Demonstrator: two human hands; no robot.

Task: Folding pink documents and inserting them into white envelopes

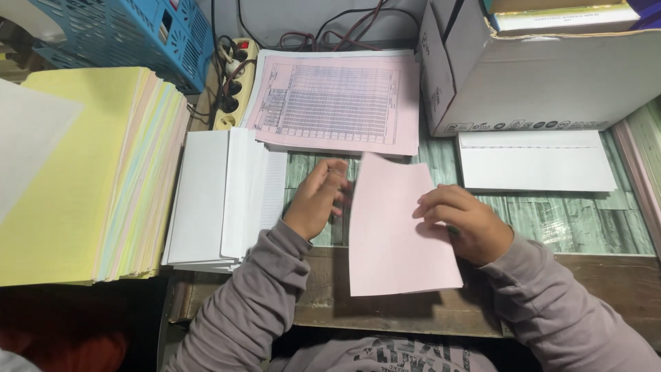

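Pink sheet (396, 227), smooth paper, long axis running away from body, slightly bowed; left hand (318, 200) and right hand (463, 222) pinch its side edges, fingers curled.

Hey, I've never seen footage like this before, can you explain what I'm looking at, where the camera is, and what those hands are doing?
There is no machine here. The camera sits on a person's head and looks down at their own two bare hands over a desk. The left hand and right hand hold a folded pink sheet by its two edges. Around it lie a stack of white envelopes, a thick pile of coloured paper, a pink printed form, a single white envelope, a cardboard box, a blue plastic basket and a power strip.
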